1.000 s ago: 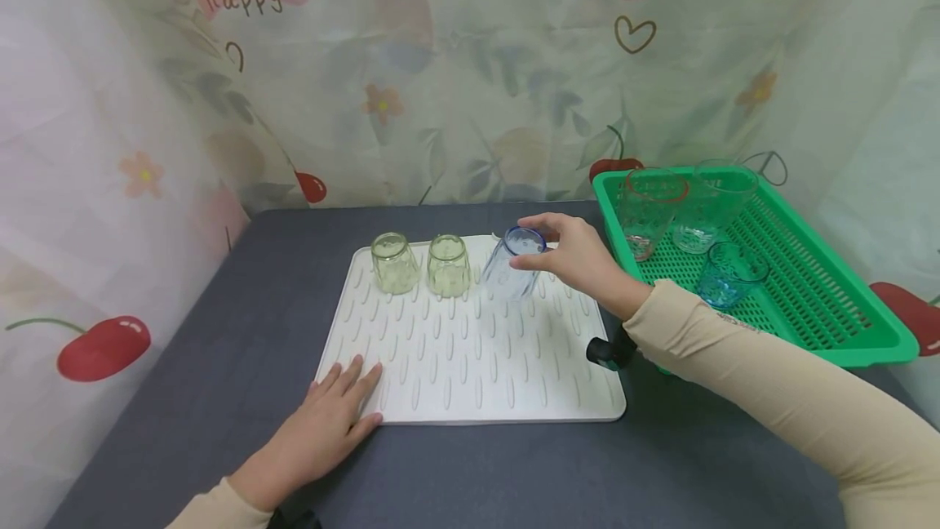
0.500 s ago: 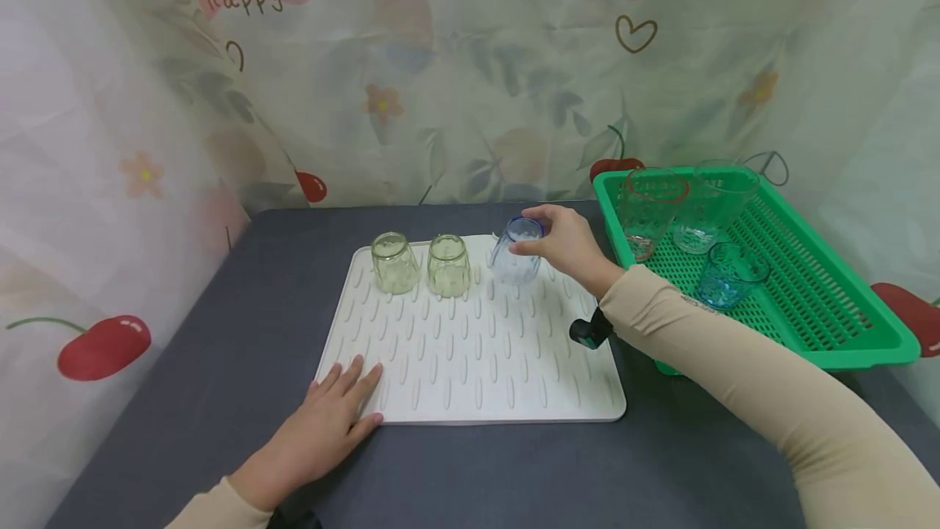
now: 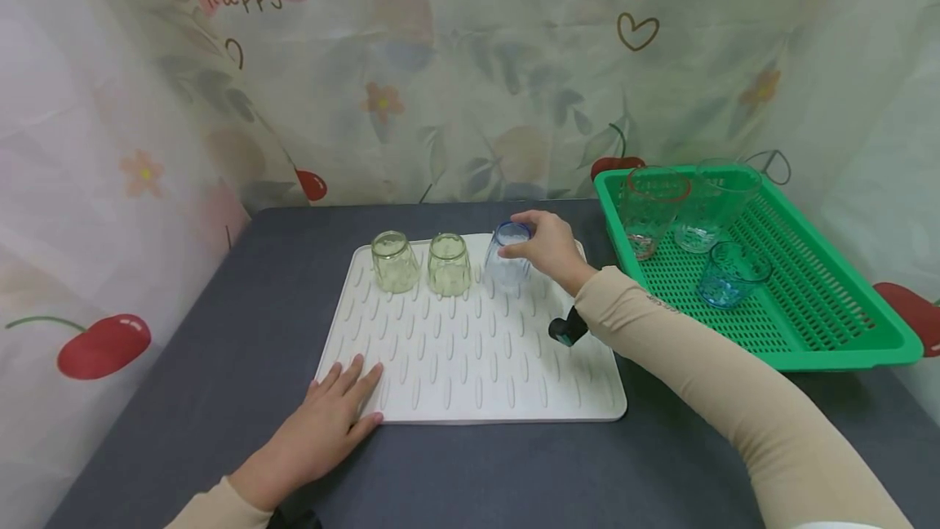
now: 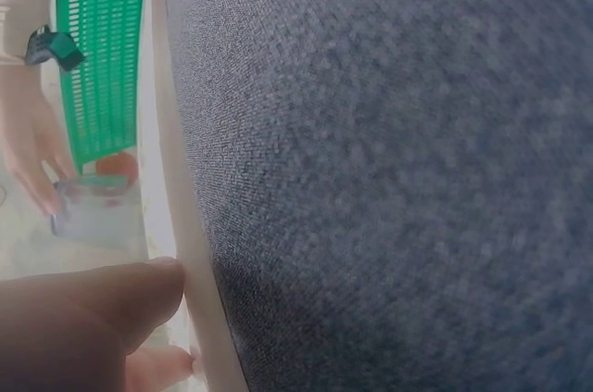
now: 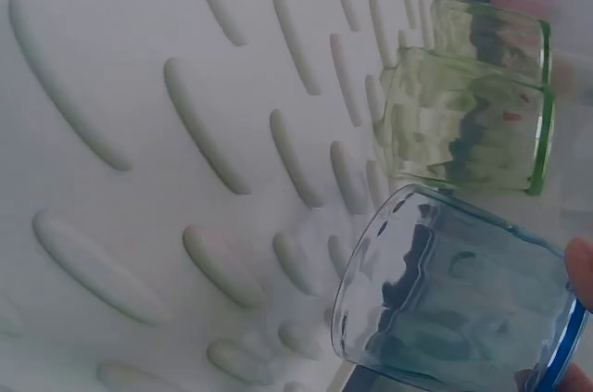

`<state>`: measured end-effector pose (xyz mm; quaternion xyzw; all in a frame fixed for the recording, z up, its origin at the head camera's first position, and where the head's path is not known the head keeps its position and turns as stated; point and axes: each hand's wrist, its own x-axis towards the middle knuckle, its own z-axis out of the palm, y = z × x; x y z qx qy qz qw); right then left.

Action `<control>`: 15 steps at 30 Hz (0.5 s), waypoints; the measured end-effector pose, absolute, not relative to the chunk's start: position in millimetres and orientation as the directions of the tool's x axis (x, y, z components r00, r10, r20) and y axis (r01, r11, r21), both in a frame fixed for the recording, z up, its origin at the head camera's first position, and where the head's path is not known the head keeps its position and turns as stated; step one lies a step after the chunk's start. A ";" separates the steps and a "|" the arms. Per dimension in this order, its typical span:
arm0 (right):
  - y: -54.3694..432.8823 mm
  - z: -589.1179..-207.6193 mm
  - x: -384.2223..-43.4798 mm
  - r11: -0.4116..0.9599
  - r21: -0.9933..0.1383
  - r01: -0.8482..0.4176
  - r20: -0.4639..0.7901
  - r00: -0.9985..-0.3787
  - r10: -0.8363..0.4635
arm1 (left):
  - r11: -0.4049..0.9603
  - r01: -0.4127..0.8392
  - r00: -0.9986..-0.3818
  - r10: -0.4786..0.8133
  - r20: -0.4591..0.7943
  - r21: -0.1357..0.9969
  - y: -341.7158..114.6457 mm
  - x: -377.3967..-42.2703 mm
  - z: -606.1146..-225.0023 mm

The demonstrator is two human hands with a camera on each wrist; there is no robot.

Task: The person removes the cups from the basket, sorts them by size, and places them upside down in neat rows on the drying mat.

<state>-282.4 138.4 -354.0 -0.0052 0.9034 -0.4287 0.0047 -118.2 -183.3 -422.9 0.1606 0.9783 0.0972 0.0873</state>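
Observation:
My right hand (image 3: pixel 547 250) holds a clear blue glass (image 3: pixel 505 268) by its upper end, thumb and fingers on either side. The glass is upside down over the back of the white ribbed mat (image 3: pixel 470 366). In the right wrist view the blue glass (image 5: pixel 454 290) leans a little, its wide rim close to the mat; whether it touches I cannot tell. Two pale green glasses, one at the left (image 3: pixel 395 264) and one beside it (image 3: pixel 449 266), stand upside down in line with it. My left hand (image 3: pixel 323 427) rests with spread fingers on the mat's front left corner.
A green plastic basket (image 3: pixel 844 284) stands at the right of the dark table (image 3: pixel 242 349). Inside are a red-rimmed glass (image 3: pixel 652 211), a tall clear glass (image 3: pixel 714 206) and a short blue glass (image 3: pixel 730 274). A patterned curtain (image 3: pixel 470 64) closes off the back.
My right hand has carried the blue glass a little to the left, nearer the green glasses, and the glass looks more upright now. The left hand has stayed still.

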 end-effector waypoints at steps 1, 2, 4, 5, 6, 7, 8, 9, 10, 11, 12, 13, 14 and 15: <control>137.2 -355.5 -283.3 0.634 -0.773 -0.003 -0.004 -1.000 -0.010 | 0.929 0.297 -0.933 0.332 -0.139 0.220 -183.3 -118.0 -422.6; 136.0 -357.0 -284.1 0.635 -0.772 -0.003 -0.004 -1.000 -0.010 | 0.929 0.297 -0.933 0.332 -0.139 0.220 -183.3 -118.0 -422.4; 134.2 -359.8 -285.1 0.640 -0.769 -0.008 -0.001 -1.000 -0.014 | 0.929 0.298 -0.933 0.332 -0.138 0.221 -183.4 -117.8 -422.1; 133.4 -361.1 -285.4 0.640 -0.768 -0.012 0.001 -1.000 -0.017 | 0.928 0.298 -0.933 0.332 -0.137 0.222 -183.5 -117.8 -422.0; 132.6 -362.4 -285.6 0.643 -0.765 -0.018 0.004 -1.000 -0.022 | 0.928 0.299 -0.933 0.333 -0.137 0.222 -183.5 -117.7 -421.9; 132.0 -363.5 -285.6 0.643 -0.766 -0.023 0.007 -1.000 -0.027 | 0.928 0.301 -0.932 0.335 -0.136 0.222 -183.4 -117.8 -421.9; 131.4 -364.4 -285.5 0.643 -0.765 -0.025 0.007 -1.000 -0.030 | 0.927 0.302 -0.932 0.336 -0.136 0.221 -183.4 -117.9 -421.9; 130.8 -365.4 -285.3 0.644 -0.765 -0.026 0.007 -0.999 -0.031 | 0.927 0.303 -0.932 0.337 -0.135 0.221 -183.3 -118.0 -422.0; 130.1 -366.0 -285.0 0.645 -0.764 -0.026 0.006 -0.999 -0.033 | 0.926 0.305 -0.931 0.339 -0.134 0.221 -183.2 -118.1 -422.0; 129.4 -366.7 -284.8 0.644 -0.765 -0.024 0.004 -0.999 -0.033 | 0.926 0.306 -0.931 0.340 -0.134 0.221 -183.1 -118.2 -422.1; 128.7 -367.3 -284.5 0.644 -0.765 -0.023 0.002 -0.999 -0.032 | 0.926 0.307 -0.931 0.340 -0.133 0.219 -183.1 -118.2 -422.1; 128.0 -367.9 -284.3 0.644 -0.765 -0.021 0.000 -0.999 -0.032 | 0.926 0.307 -0.931 0.340 -0.133 0.219 -183.0 -118.3 -422.1; 127.4 -368.5 -284.1 0.645 -0.764 -0.019 -0.002 -0.999 -0.032 | 0.926 0.308 -0.931 0.341 -0.133 0.218 -183.0 -118.3 -422.2; 126.8 -368.9 -283.9 0.646 -0.763 -0.020 -0.002 -0.999 -0.033 | 0.926 0.308 -0.931 0.341 -0.133 0.218 -182.9 -118.4 -422.2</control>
